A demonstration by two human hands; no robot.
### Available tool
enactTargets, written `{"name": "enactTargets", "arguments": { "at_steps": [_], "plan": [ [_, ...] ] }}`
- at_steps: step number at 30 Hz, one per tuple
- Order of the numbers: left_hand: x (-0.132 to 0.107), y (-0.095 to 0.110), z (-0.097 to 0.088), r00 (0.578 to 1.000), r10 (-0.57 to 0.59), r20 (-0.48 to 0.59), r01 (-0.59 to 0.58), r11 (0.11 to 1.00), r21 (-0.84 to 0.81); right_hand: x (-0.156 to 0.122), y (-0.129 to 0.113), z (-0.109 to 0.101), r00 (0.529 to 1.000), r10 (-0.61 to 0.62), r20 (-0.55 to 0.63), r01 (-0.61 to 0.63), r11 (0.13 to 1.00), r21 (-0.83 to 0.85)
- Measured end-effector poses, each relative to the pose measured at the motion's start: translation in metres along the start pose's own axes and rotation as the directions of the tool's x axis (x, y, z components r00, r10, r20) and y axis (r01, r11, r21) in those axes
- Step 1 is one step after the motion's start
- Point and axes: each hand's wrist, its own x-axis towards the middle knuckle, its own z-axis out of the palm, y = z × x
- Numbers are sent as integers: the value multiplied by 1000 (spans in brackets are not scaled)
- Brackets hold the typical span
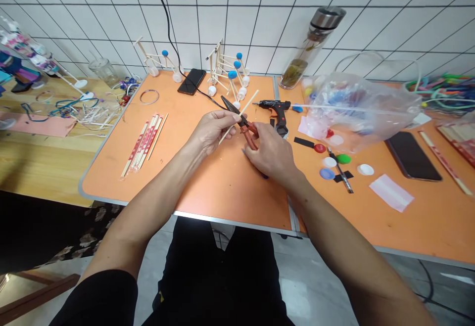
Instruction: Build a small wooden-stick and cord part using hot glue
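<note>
Orange worktop (230,187), with two bare hands close together above it. The left hand (218,127), nearer the stick, reaches forward with thumb and fingers pinched; the right hand (270,152) curls around the handles of red-handled pliers (245,129), whose nose points forward and leftward. Crossing that nose is a thin pale stick (251,100) in the left hand's pinch, its long axis slanting forward and rightward. Whether the pliers grip it, I cannot tell.

Left hand (213,129): pinching, thumb (230,119) uppermost, fingers (231,132) curled beneath
Right hand (272,152): gripping, back upward
Forearms (163,182): bare, converging forward
</note>
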Motion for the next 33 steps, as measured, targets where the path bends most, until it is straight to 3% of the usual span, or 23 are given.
{"name": "enactTargets", "arguments": {
  "at_steps": [3,7,10,15,20,33],
  "plan": [
    [0,4,-2,999,10,-41,-9,1000,16,3,4,-1,999,26,44,-21,995,-102],
    [1,14,-8,984,79,-162,-81,997,-2,9,11,-15,992,30,124,-33,999,25],
    [2,16,-9,974,72,-213,-72,997,10,10,15,-24,990,14,141,-32,991,131],
    [2,13,-6,981,100,-164,-97,995,27,8,14,-24,968,-59,242,-43,918,393],
    [-1,13,-3,988,104,-115,-97,993,69,6,11,-19,947,-48,318,-118,868,482],
    [-11,11,11,999,29,-37,-25,992,125,8,14,-20,955,-150,257,41,922,385]
  ]
}}
